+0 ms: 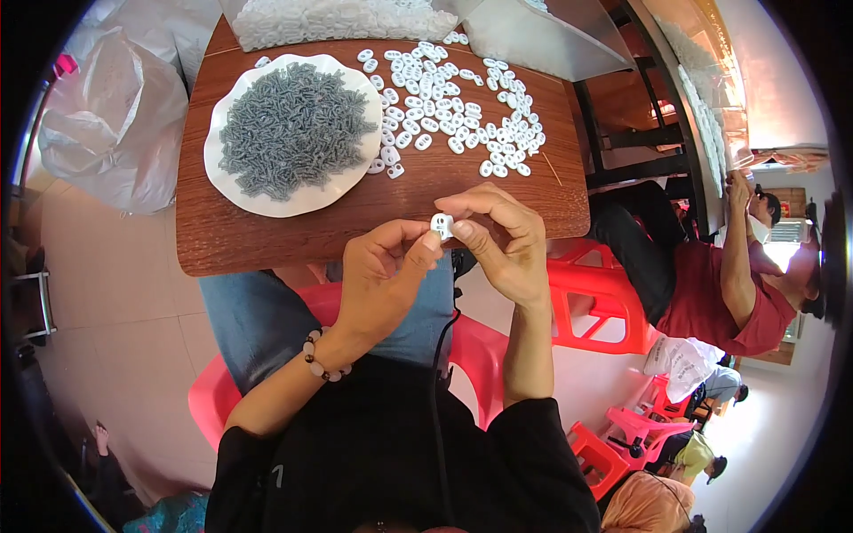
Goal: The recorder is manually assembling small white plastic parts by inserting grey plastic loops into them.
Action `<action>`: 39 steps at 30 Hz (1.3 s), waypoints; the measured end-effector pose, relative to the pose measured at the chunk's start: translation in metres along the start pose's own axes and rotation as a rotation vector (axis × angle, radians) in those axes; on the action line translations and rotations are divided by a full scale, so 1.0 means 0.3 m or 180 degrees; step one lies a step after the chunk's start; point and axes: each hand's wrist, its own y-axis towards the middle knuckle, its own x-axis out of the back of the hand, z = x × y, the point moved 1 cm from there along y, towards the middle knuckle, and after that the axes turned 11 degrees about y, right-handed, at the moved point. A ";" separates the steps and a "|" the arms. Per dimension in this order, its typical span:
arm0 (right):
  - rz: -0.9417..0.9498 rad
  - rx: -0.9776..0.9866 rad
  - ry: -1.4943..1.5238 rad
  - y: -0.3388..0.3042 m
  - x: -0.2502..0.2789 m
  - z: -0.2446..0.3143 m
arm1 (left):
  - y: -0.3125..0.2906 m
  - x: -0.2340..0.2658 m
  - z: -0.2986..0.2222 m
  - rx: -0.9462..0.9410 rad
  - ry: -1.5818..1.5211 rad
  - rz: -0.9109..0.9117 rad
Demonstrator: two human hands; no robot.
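Both hands meet just below the table's near edge. A small white plastic piece with two holes [442,223] is pinched between the fingertips of my right hand [502,240] and my left hand [386,275]. My left wrist wears a bead bracelet. On the brown wooden table [267,231] stands a white wavy-rimmed plate [222,169] heaped with small grey metal parts [293,124]. To its right lies a loose spread of several white plastic pieces [453,107] like the one held.
A bag of more white pieces [338,18] lies at the table's far edge. A crumpled clear plastic bag [107,115] sits on the floor at left. A red plastic stool [595,293] stands at right, where another person in a red shirt [729,302] sits.
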 end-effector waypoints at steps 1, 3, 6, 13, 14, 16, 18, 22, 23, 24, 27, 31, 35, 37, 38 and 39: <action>0.0001 0.0000 -0.0001 0.004 0.005 -0.002 | 0.000 0.001 -0.005 0.0095 -0.0217 0.0039; 0.0275 0.0706 -0.0368 0.015 0.016 0.001 | 0.001 0.010 -0.019 0.0310 -0.0437 0.0152; 0.0540 0.1300 -0.0743 0.028 0.030 0.000 | 0.003 0.027 -0.035 0.0667 -0.0789 0.0407; -0.0079 0.0705 -0.0642 -0.006 0.005 0.003 | 0.024 0.040 -0.043 0.0786 -0.0538 0.0663; -0.0223 0.0579 -0.0427 -0.007 0.000 -0.004 | 0.024 0.032 -0.035 0.0783 -0.0538 0.0668; -0.0357 0.0450 -0.0199 -0.010 -0.006 -0.001 | 0.022 0.028 -0.021 0.0198 0.0020 0.0035; -0.0375 0.0063 -0.0501 -0.011 -0.010 0.023 | 0.025 0.025 -0.015 0.0106 -0.0038 -0.0003; -0.0355 -0.0061 -0.0442 -0.018 -0.022 0.019 | 0.032 0.030 -0.003 -0.0046 -0.0103 0.0080; -0.0387 -0.0062 -0.0291 -0.022 -0.020 0.003 | 0.033 0.029 -0.005 -0.0048 -0.0107 0.0088; -0.0412 -0.0066 -0.0132 -0.025 -0.019 -0.010 | 0.034 0.030 -0.004 -0.0024 -0.0155 0.0084; -0.0349 -0.0033 -0.0317 -0.025 -0.019 -0.002 | 0.033 0.033 0.000 0.0020 -0.0203 0.0065; -0.0420 -0.0301 -0.0169 -0.030 -0.034 0.003 | 0.032 0.028 -0.003 0.0014 -0.0235 -0.0001; -0.0602 -0.0377 -0.0188 -0.027 -0.042 0.001 | 0.032 0.035 0.004 0.0064 -0.0211 -0.0019; -0.0576 -0.0351 -0.0267 -0.027 -0.041 0.001 | 0.033 0.031 0.003 0.0067 -0.0169 -0.0019; -0.0600 -0.0303 -0.0257 -0.028 -0.043 0.001 | 0.032 0.028 0.004 0.0069 -0.0171 -0.0017; -0.0621 -0.0256 -0.0243 -0.028 -0.045 0.000 | 0.031 0.026 0.007 0.0030 -0.0125 -0.0088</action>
